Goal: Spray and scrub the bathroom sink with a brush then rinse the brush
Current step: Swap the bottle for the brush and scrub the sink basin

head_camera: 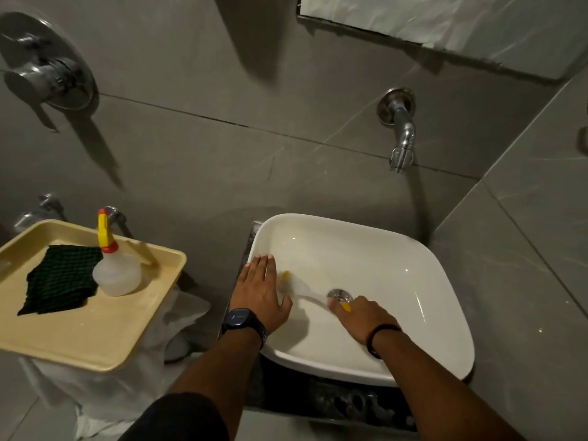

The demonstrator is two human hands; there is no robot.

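Observation:
A white square sink [429, 281] stands below a chrome wall tap [401, 135]. My right hand [362, 316] is inside the basin next to the drain [339, 295], closed on the yellow handle of a white brush [302, 289]. The brush is blurred, and its head lies against the basin's left wall. My left hand [261, 291], wearing a dark watch, rests flat with fingers spread on the sink's left rim. A clear spray bottle [116, 268] with a yellow and red nozzle stands on the tray at the left.
A beige tray [95, 332] at the left also carries a dark green scrub pad [59, 281]. A chrome mixer valve [47, 74] is on the grey tiled wall at upper left. A covered mirror [445, 23] hangs above the tap.

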